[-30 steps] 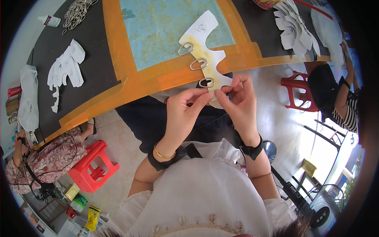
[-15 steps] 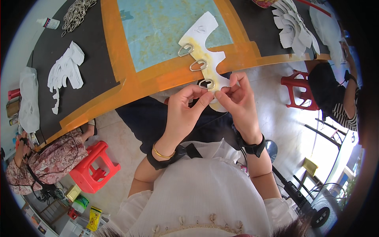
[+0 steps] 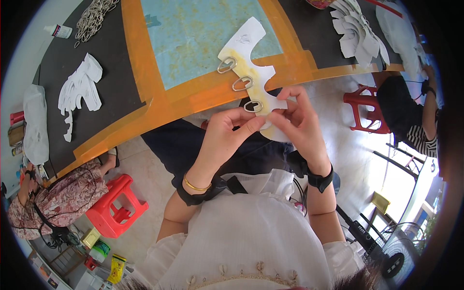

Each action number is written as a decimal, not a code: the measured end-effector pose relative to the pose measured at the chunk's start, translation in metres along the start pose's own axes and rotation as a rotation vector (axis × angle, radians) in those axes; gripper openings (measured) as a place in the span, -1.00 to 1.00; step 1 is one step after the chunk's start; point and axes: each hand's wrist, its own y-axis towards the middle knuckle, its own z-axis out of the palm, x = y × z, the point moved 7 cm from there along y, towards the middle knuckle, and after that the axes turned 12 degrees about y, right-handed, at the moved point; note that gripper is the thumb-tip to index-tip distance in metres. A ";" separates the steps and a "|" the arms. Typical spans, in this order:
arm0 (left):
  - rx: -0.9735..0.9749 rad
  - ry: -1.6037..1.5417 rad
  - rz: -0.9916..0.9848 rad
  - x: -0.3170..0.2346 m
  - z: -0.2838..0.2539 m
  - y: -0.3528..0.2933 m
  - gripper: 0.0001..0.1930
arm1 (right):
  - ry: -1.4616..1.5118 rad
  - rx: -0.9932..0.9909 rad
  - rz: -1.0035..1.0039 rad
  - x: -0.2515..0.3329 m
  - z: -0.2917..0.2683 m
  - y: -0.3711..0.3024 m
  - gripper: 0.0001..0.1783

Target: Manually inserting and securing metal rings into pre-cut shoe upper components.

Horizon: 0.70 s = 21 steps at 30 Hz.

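Note:
A white cut-out piece (image 3: 247, 39) with a notched right edge extends from the tabletop over its near edge into my hands. A yellowish smear runs down its left side. Along that side sit several oval metal rings, among them an upper ring (image 3: 234, 60), a middle ring (image 3: 251, 79) and a lower ring (image 3: 261, 106) near my fingers. My left hand (image 3: 220, 140) is closed, thumb and forefinger pinching the piece's left side below the lower ring. From the right, my right hand (image 3: 309, 135) grips its lower part between thumb and fingers. Some fingertips are hidden.
Orange tape frames a stained blue sheet (image 3: 193, 43) on the dark table. Left are white cut-outs (image 3: 79, 87), a pile of metal rings (image 3: 94, 21) and a bottle (image 3: 60, 31); right, stacked cut-outs (image 3: 355, 38). Red stools (image 3: 116, 205) and people stand aside; a fan (image 3: 401, 251) is lower right.
My right hand has shifted slightly right and down, its thumb now farther from the left one. The piece's lower end has swung a little right. The rings hold nearly the same places.

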 end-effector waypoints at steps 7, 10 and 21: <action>-0.090 -0.009 -0.008 0.007 -0.003 -0.002 -0.80 | -0.331 -0.269 -0.137 0.023 0.003 0.001 -0.63; -0.148 -0.101 0.004 0.004 -0.008 -0.005 -0.83 | -0.265 -0.171 -0.147 0.023 0.011 0.015 -0.67; -0.365 -0.371 0.098 0.002 0.002 -0.005 -0.86 | -0.561 -0.271 -0.761 0.060 0.022 0.000 -0.68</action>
